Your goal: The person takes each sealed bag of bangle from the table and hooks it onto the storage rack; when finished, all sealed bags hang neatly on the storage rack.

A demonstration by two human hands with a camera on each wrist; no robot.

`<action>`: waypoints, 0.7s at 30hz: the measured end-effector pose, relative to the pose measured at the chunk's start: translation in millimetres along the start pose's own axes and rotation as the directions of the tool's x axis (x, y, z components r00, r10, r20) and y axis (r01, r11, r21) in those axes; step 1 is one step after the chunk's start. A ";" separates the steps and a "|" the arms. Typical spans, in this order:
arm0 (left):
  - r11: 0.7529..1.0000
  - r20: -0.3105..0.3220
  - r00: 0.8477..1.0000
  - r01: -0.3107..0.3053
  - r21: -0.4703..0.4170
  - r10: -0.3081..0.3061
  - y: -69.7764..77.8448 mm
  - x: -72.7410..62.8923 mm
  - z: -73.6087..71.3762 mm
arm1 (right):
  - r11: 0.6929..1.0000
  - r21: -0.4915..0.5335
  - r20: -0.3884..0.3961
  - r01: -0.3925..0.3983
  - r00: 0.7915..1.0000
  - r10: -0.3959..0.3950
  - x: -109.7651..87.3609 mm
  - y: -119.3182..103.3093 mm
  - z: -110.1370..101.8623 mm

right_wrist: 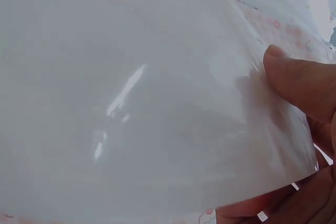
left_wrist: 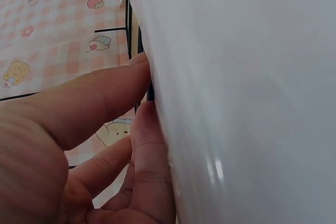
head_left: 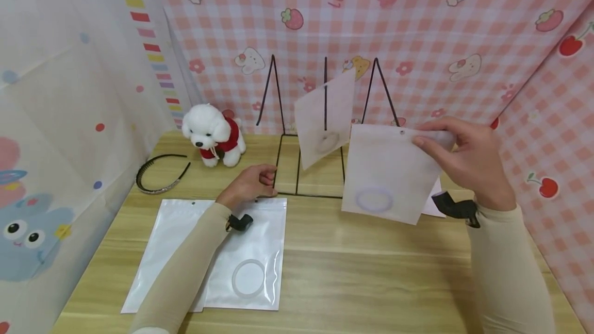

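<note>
Supporting worktop: two white bags flat at left
Wire rack: one bag on middle hook
Raised bag: near right hook
Right hand: thumb and fingers pinching raised bag's top corner
Left hand: fingers curled, gripping rack's left side

At nine o'clock we see a white plush dog wearing red, with a black headband at eight o'clock from it; at twelve, pink checked cloth reading "Luck".
</note>
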State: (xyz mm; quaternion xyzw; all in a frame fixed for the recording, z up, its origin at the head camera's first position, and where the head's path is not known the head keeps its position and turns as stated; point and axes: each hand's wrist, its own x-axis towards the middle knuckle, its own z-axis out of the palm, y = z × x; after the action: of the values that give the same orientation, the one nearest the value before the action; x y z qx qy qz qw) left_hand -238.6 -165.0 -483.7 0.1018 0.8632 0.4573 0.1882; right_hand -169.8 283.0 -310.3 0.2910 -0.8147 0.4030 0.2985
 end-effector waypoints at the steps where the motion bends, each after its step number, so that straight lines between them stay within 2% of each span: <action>1: 1.000 -0.001 1.000 0.002 -0.001 -0.002 -0.1 0.1 0.1 | 1.000 0.011 -0.002 -0.009 1.000 0.009 1.3 0.4 1.3; 4: 1.000 -0.005 1.000 0.002 0.000 -0.002 -0.3 0.3 0.2 | 0.999 0.041 0.001 -0.024 1.000 0.024 5.3 1.7 4.2; 13: 1.000 0.000 1.000 -0.009 0.002 0.009 0.0 0.0 -0.1 | 0.995 -0.058 -0.006 -0.078 0.997 0.078 8.7 10.7 8.0; 21: 1.000 0.002 1.000 -0.003 0.005 0.003 0.7 -0.7 0.3 | 0.983 -0.087 -0.009 -0.159 0.987 0.159 25.3 27.5 17.4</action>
State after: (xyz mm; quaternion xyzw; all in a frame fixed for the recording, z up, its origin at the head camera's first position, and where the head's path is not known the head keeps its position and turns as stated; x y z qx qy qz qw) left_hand -237.8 -164.7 -483.2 0.1042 0.8641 0.4552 0.1880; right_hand -210.4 276.6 -314.0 0.2113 -0.8518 0.3900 0.2786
